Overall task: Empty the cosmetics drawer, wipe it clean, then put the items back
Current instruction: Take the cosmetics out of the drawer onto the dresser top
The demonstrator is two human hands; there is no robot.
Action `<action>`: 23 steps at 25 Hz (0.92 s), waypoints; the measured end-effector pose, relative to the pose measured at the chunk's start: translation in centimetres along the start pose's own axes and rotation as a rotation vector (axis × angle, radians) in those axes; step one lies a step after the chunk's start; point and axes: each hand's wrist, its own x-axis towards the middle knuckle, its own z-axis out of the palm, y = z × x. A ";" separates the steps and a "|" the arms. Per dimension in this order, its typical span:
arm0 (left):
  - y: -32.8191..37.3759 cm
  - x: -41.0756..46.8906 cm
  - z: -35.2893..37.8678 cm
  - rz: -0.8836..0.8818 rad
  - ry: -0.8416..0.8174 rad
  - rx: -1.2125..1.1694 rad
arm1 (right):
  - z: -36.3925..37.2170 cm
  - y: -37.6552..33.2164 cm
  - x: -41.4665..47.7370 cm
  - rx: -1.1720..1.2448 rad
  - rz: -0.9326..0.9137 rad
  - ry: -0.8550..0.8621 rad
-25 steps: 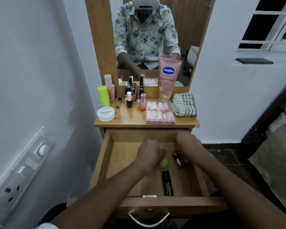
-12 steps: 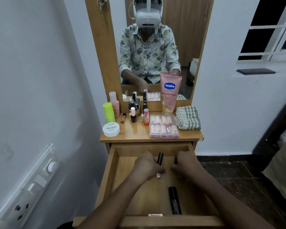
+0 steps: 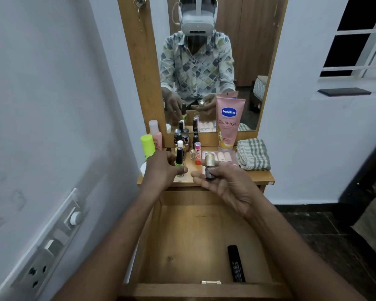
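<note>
Two bare hands hovered above the wooden dresser top (image 3: 263,177); the left hand (image 3: 163,170) pinched a lime-green nail polish bottle with a tall black cap (image 3: 179,159), upright among the cosmetics; the right hand (image 3: 228,185), palm up, gripped a small dark bottle with a gold cap (image 3: 210,169) in its fingers; below, the open wooden drawer (image 3: 193,246) held a slim black tube (image 3: 236,266) near its front right corner; a pink lotion tube (image 3: 228,124) and a folded green-checked cloth (image 3: 252,154) stood by the mirror.
</note>
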 end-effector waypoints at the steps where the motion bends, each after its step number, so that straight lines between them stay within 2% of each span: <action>1: 0.3 0.6 0.3 0.003 0.019 0.032 | 0.7 0.4 0.9 -0.153 -0.049 0.031; 5: 0.0 2.6 1.7 -0.001 0.084 0.096 | 2.3 2.3 5.0 -1.122 -0.457 0.326; 7: -0.3 3.2 1.9 -0.010 0.123 0.093 | 3.0 3.3 6.6 -1.387 -0.553 0.385; 9: -0.8 3.7 2.0 -0.039 0.149 0.109 | 3.5 4.1 7.8 -1.566 -0.555 0.411; 11: -1.2 4.0 2.2 -0.050 0.158 0.131 | 3.6 4.7 8.5 -1.621 -0.555 0.419; 23: -2.1 3.8 3.4 -0.015 0.289 0.101 | 3.2 5.8 9.3 -1.484 -0.533 0.465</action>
